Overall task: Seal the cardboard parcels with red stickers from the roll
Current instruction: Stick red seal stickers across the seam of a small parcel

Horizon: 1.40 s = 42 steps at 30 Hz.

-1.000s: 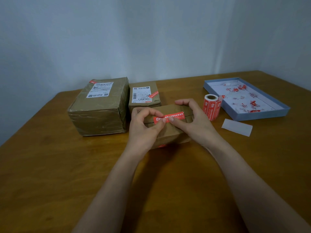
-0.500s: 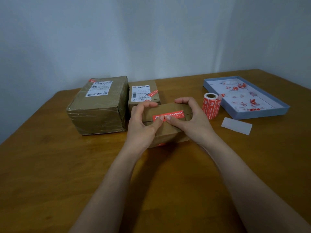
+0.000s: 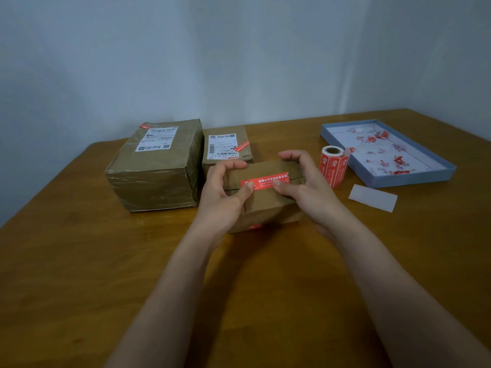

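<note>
On the counter, the left hand and right hand each grip an end of the near parcel, fingers curled over its far edge and thumbs pressing the red sticker on its top. Right of it lie a white backing strip and the upright sticker roll. Farther off sit a small parcel, a big parcel to its left, and a blue tray of red scraps at far right.
</note>
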Motion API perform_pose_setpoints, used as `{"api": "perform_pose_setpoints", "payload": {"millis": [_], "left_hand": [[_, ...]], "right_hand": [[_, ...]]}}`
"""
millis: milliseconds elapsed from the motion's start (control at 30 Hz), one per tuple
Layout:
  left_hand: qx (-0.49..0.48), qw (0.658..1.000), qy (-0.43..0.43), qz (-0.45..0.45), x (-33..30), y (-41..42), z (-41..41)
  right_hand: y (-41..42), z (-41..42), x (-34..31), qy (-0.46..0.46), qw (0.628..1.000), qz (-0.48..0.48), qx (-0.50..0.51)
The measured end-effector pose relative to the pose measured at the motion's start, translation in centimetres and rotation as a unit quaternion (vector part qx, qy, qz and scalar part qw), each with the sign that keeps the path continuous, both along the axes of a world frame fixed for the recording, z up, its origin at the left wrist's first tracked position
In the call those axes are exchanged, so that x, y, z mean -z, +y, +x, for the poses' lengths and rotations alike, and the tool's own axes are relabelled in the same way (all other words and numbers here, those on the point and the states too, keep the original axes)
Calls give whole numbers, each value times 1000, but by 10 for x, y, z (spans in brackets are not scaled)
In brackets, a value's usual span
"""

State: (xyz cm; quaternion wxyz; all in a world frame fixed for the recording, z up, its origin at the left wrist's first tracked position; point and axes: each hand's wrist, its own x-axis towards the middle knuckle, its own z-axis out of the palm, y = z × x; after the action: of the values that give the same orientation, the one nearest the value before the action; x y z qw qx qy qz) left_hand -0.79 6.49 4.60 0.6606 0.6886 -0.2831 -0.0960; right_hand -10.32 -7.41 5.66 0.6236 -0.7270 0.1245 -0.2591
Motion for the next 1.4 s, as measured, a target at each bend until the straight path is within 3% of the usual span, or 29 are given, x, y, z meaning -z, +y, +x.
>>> {"api": "perform_pose_setpoints", "payload": {"millis": [667,900,1067,1400], "left_hand": [[26,997,70,-36,-4,6,1],[-38,990,92,-101,-6,0,-13],[-82,994,28,-65,-2,-5,-16],[-98,995,3,-30,-1,-6,-11]], "right_hand": [[-7,-4,-3,34,996,57,-51],[2,2,0,16,999,40,33],[12,4,6,11,993,-10,116],[10,7,11,5,993,1,122]]}}
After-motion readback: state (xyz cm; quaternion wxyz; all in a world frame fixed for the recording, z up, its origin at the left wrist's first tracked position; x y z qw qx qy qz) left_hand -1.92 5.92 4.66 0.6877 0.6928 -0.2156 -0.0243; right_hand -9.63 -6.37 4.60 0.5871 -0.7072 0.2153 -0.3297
